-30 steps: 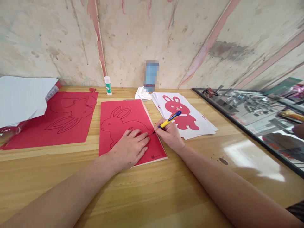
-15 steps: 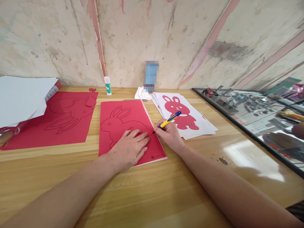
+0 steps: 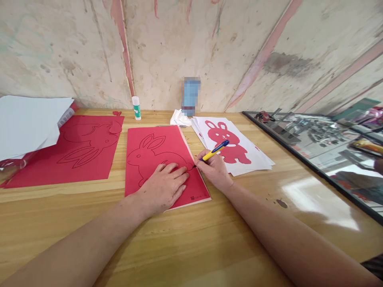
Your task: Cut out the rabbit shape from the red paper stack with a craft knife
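Note:
A red sheet (image 3: 167, 139) printed with a black rabbit outline lies on the wooden table, with a pale layer showing beneath its right and lower edges. My left hand (image 3: 166, 185) rests flat across the sheet's lower middle, fingers stretched out, covering part of the rabbit's body. My right hand (image 3: 215, 169) is closed around a slanted yellow-and-blue pen-shaped tool (image 3: 216, 149). Its thin dark tip meets the sheet's right side near the rabbit's tail; whether it is a blade or a writing point, I cannot tell.
Right of the sheet, a red rabbit cut-out (image 3: 231, 153) lies on white papers (image 3: 260, 161). Another red sheet (image 3: 98, 171) is at left, partly under white paper (image 3: 30, 123). A glue stick (image 3: 137, 108) and crumpled tissue (image 3: 180, 118) stand near the wall. A black-framed reflective panel (image 3: 299, 159) borders the right.
Almost nothing differs. The tool's tip stays beside the rabbit's tail, and my left hand keeps its place; the whole view has shifted very slightly.

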### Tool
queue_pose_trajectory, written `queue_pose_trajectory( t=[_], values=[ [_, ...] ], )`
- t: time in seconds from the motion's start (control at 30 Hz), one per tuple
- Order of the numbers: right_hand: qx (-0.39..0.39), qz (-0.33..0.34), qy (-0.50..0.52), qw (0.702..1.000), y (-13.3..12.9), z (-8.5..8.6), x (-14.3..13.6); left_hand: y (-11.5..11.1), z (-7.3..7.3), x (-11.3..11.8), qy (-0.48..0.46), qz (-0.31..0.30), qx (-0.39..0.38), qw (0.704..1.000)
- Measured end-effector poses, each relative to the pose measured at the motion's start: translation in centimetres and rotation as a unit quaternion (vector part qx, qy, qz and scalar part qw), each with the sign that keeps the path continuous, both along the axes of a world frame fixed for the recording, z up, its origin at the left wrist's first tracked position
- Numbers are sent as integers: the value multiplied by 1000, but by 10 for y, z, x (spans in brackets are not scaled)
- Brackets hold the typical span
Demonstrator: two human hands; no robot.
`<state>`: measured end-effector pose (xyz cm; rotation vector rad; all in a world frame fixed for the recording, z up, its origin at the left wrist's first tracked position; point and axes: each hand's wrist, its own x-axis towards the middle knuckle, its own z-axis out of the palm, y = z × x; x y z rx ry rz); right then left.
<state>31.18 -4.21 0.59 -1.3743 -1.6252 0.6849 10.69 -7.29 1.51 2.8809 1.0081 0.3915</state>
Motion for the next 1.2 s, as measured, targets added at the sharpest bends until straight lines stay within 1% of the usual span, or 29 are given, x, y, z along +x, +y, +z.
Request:
queue_pose_trajectory(
  t=[0.3,0.7,1.2],
  values=[
    [-3,-6,-5,1000,0,0,0,1,0,0,-3,-4,12,1000],
    [1,-19,-10,1000,1,0,-1,1,0,0,-9,-4,7,1000],
    [2,-7,-6,1000,2,-1,-1,0,0,0,-5,-3,6,1000]
  ],
)
